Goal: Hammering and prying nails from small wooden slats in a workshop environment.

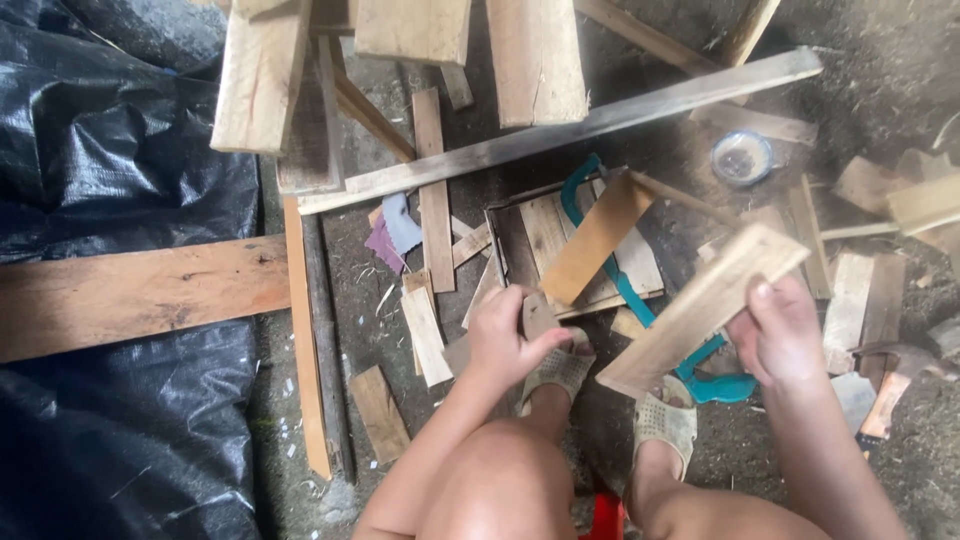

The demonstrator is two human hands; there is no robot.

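Far to your left lies a black plastic sheet (110, 200), with a long wide plank (130, 292) lying across it on the ground. Next to that, a thin orange strip of wood (305, 340) runs down toward you. A little further right, small scraps of wood sit on the dirt floor (620, 440), and a purple bit of paper (385, 245) lies among them.

Your left hand (510, 340) is curled shut around a small piece of wood (538, 315), with your thumb pressed on its side. It sits just above your left sandal (558, 372).

Past that hand, a flat wooden tray (540, 235) rests on the ground with a tan board (597, 238) leaning over it. A blue-green saw (700, 380) pokes out from under the boards.

Your right hand (780, 335) is pinching the lower edge of a pale wooden slat (705, 305). Your thumb is on top and your fingers are wrapped behind. The slat is tilted and held up in the air, above your right sandal (665, 420) and the saw.

Far right and up, a small round blue tin (742, 158) sits on the dirt, near more wood scraps.
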